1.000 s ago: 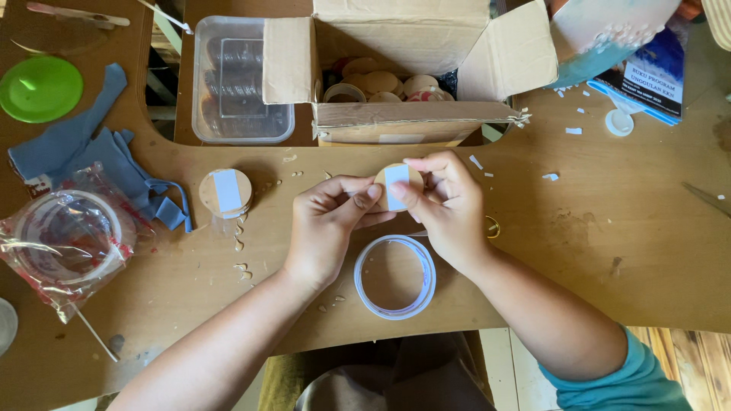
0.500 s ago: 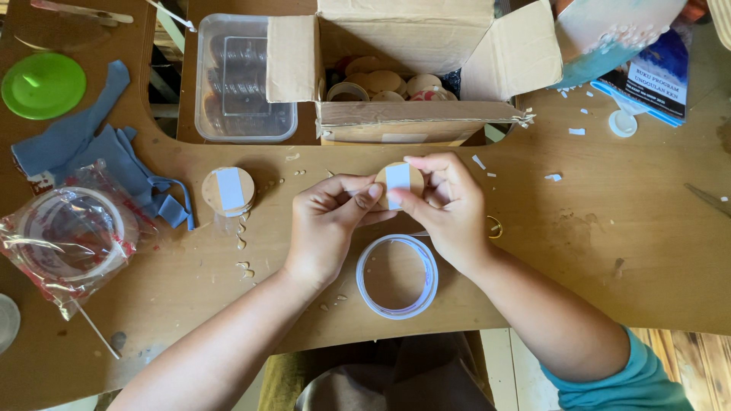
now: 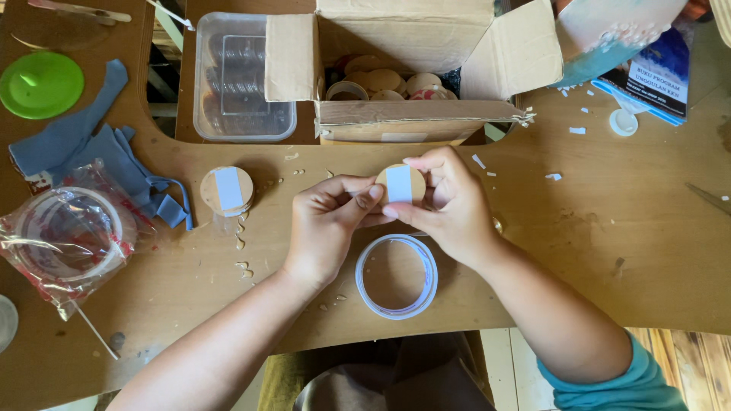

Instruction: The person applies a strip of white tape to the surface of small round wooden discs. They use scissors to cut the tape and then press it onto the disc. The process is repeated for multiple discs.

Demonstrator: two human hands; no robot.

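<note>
We cannot make out much inside the open cardboard box (image 3: 415,114): its flaps shade a jumble of round wooden pieces and a roll or two, and the far corners are dark. The clear plastic tub (image 3: 242,80) beside it shows only blurred reflections of whatever it holds, and the ring wrapped in the crinkled plastic bag (image 3: 65,232) at our left is hard to read through the glare. Our forearms run out of the lower edge, the right one cut off at a teal sleeve. Both hands meet above the wooden table (image 3: 632,251), just over the clear tape ring (image 3: 396,275) lying flat there. Our right hand (image 3: 449,205) curls around a small wooden disc (image 3: 400,183) with a white strip across its face, fingers bent behind it and thumb under its lower edge, so the disc is pinched upright facing us. Our left hand (image 3: 327,224) closes loosely, thumb and forefinger reaching to the disc's left edge; we cannot tell whether they touch it. A second wooden disc with a strip (image 3: 227,190) lies on the table, well apart to the left, near a blue cloth (image 3: 91,152).
</note>
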